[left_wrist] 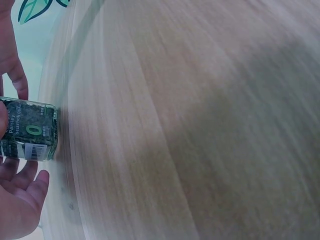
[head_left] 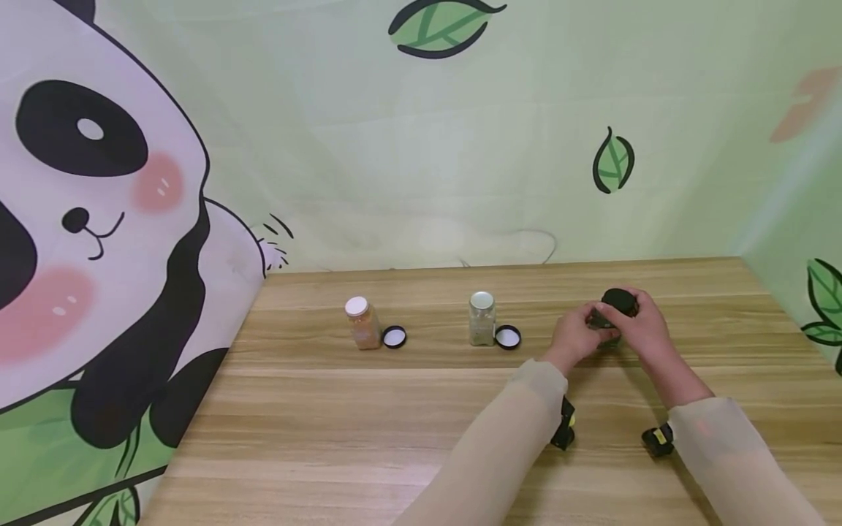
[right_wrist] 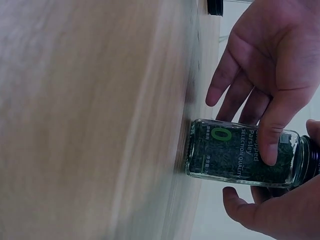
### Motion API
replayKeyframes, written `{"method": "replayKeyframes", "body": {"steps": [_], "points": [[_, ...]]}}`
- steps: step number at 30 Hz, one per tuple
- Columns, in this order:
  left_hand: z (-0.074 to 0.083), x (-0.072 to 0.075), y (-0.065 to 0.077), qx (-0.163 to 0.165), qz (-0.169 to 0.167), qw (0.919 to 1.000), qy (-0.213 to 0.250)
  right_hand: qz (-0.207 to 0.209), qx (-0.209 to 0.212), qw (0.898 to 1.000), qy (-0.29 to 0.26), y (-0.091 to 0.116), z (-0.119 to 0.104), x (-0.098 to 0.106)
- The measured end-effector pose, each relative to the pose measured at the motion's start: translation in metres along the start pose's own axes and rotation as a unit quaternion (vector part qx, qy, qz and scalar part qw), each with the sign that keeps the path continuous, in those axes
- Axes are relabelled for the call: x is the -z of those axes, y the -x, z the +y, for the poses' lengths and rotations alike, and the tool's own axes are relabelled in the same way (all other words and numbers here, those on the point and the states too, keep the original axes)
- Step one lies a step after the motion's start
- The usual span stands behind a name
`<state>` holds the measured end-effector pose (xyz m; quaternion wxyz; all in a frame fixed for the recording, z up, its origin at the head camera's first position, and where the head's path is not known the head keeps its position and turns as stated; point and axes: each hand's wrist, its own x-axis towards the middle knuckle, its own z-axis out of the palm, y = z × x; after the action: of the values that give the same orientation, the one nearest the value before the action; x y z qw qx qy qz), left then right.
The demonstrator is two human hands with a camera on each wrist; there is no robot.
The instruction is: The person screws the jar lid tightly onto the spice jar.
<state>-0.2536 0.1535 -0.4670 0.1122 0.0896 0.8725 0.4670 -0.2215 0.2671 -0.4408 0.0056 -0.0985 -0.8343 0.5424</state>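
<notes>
A square glass jar of chopped parsley [right_wrist: 235,152], with green flakes inside and a black lid [head_left: 620,301], stands upright near the back right of the table. My left hand [head_left: 579,337] holds the jar's body, its thumb [right_wrist: 272,137] lying across the label in the right wrist view. At the top, my right hand [head_left: 647,325] grips the black lid, which is on the jar. Part of the jar is hidden behind both hands in the head view.
Left of the hands stands a jar with pale contents [head_left: 482,325], a black lid [head_left: 508,337] beside it. Farther left is a jar with orange contents [head_left: 365,332] next to another black lid [head_left: 394,337]. Both loose lids show white insides. A leaf-printed backdrop [head_left: 421,183] rises behind the table [head_left: 329,424].
</notes>
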Motion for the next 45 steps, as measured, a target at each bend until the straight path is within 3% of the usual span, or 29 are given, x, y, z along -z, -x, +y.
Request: {"method": "replayKeyframes", "body": {"steps": [5,9,16,21,30,36,45], "points": [[0.001,0.000,0.000,0.001,0.000,1.0000,0.008,-0.025,0.007,1.000,0.011,-0.003,0.001,0.006],[0.000,0.000,0.000,-0.004,-0.001,0.9999,0.017,-0.085,0.023,0.995,0.035,-0.009,0.004,0.019],[0.000,0.001,0.002,-0.002,-0.001,0.9996,0.029,-0.200,0.047,0.978,0.037,-0.018,0.005,0.043],[0.001,0.001,0.003,0.011,-0.003,0.9993,0.035,-0.256,0.065,0.964,0.036,-0.026,0.007,0.056],[0.001,0.002,0.004,0.003,-0.002,0.9995,0.031,-0.294,0.076,0.952,0.036,-0.039,0.010,0.067],[0.001,0.001,0.003,0.011,0.001,0.9993,0.035,-0.326,0.058,0.944,0.014,-0.044,0.009,0.071],[0.002,0.001,0.004,0.009,0.001,0.9996,0.025,-0.331,0.045,0.942,0.016,-0.048,0.007,0.076]]}}
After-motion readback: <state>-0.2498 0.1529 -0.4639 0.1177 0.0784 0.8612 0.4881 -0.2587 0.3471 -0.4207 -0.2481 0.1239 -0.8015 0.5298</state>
